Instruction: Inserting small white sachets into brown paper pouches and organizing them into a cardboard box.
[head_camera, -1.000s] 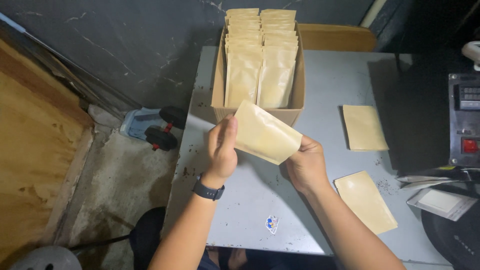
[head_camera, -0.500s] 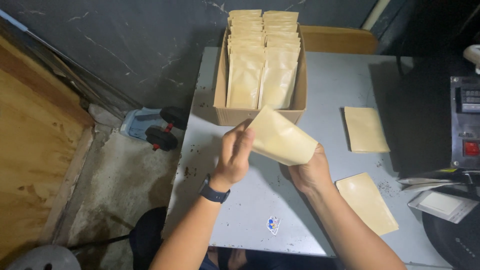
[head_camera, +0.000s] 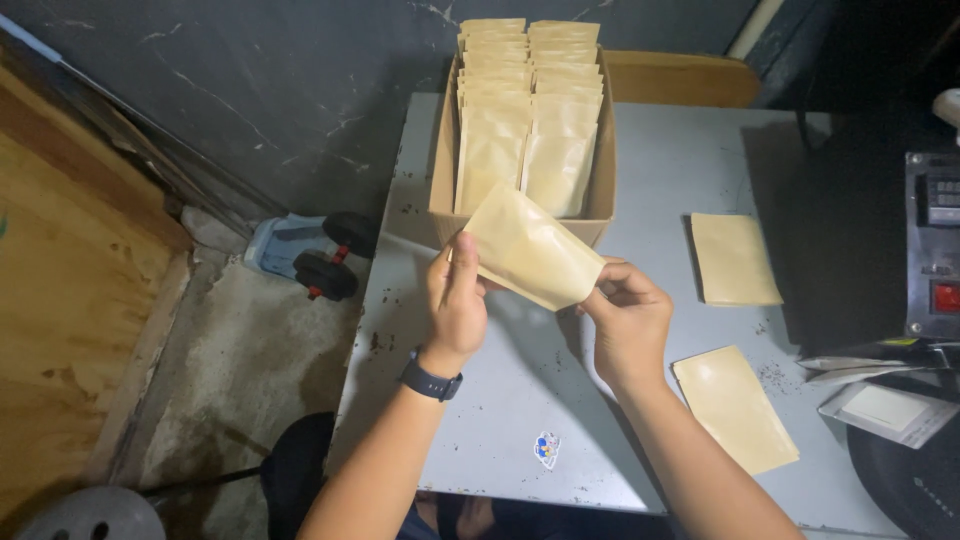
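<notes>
I hold a tan paper pouch (head_camera: 530, 250) tilted above the grey table (head_camera: 520, 430), one hand at each end. My left hand (head_camera: 455, 300), with a dark watch on its wrist, grips the pouch's left edge. My right hand (head_camera: 625, 310) pinches its lower right corner. Just behind the pouch stands a cardboard box (head_camera: 440, 170) packed with two rows of several upright pouches of the same kind (head_camera: 530, 110).
Two more tan pouches lie flat on the table, one at right middle (head_camera: 735, 258) and one near the front right (head_camera: 735, 408). A dark machine with a red button (head_camera: 940, 250) stands at the right edge. Small dumbbells (head_camera: 320, 255) lie on the floor left of the table.
The pouch has been turned and shifted slightly between my hands, staying in front of the box. My left hand now grips its left edge more upright.
</notes>
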